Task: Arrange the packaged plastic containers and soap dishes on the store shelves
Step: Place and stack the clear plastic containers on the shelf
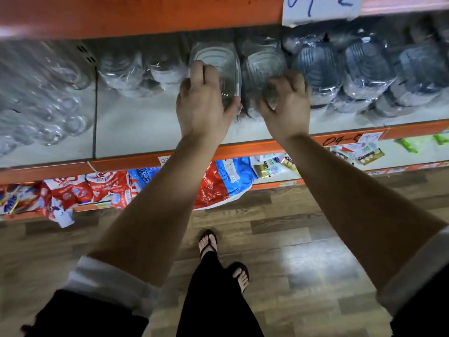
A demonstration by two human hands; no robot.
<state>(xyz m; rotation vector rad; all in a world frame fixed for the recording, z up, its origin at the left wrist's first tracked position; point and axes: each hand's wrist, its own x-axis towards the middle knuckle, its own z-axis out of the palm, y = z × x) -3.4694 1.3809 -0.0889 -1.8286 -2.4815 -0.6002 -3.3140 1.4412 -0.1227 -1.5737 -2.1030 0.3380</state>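
Note:
Two clear packs of plastic containers stand side by side on the white shelf (136, 132). My left hand (201, 103) grips the left pack (218, 57), fingers over its near end and thumb against its right side. My right hand (286, 103) is closed on the right pack (262, 62), covering its lower part. More wrapped clear containers (126, 69) lie to the left, and darker grey packs (318, 66) line up to the right.
An orange shelf beam (145, 18) with a paper label (320, 8) hangs overhead. Clear cups (48, 113) crowd the far left. Red and blue bags (109, 188) fill the lower shelf. My sandalled feet (209, 242) stand on the wood floor.

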